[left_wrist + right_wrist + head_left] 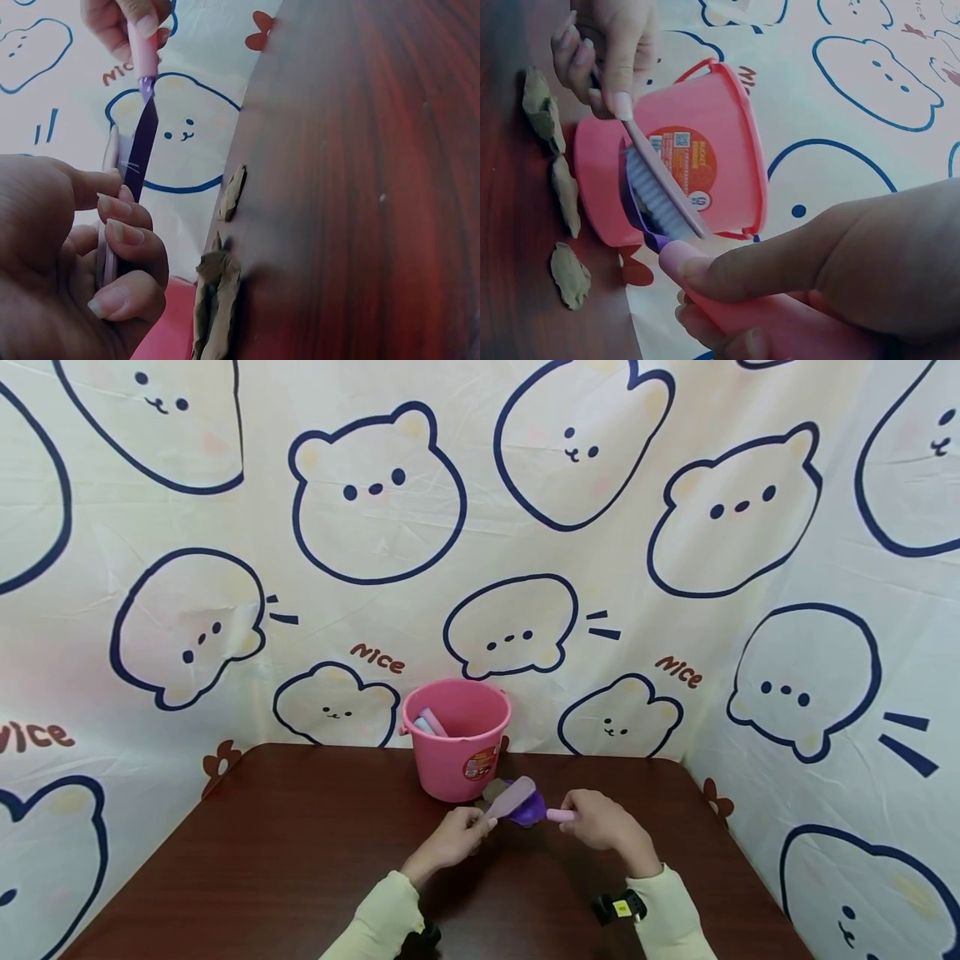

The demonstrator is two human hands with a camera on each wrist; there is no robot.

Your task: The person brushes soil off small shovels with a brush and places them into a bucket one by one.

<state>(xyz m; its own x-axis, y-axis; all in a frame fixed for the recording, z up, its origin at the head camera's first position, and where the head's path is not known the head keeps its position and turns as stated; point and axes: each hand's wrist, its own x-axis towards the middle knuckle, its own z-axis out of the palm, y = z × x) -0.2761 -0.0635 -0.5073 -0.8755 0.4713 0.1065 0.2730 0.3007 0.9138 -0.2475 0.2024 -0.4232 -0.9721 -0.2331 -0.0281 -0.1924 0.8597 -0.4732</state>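
My left hand (pixel 452 837) holds a small mauve brush (pixel 513 797) by its handle. White bristles (pixel 658 193) show in the right wrist view, pressed over the purple pan of a small toy shovel (pixel 532 811). The pink handle (pixel 561 816) of that shovel is gripped in my right hand (pixel 602 821), thumb along the top. Both tools are lifted above the table, just in front of the pink bucket (pixel 727 135). Several crumpled brown pieces like dry leaves (pixel 571 276) lie on the table below. The brush partly hides what the pan contains.
The pink bucket (pixel 427 772) stands upright at the table's back edge, with a pink and a pale blue stick-like thing (pixel 431 722) inside. A cloth with bear drawings (pixel 375 539) hangs behind and at both sides of the dark brown table (pixel 322 843).
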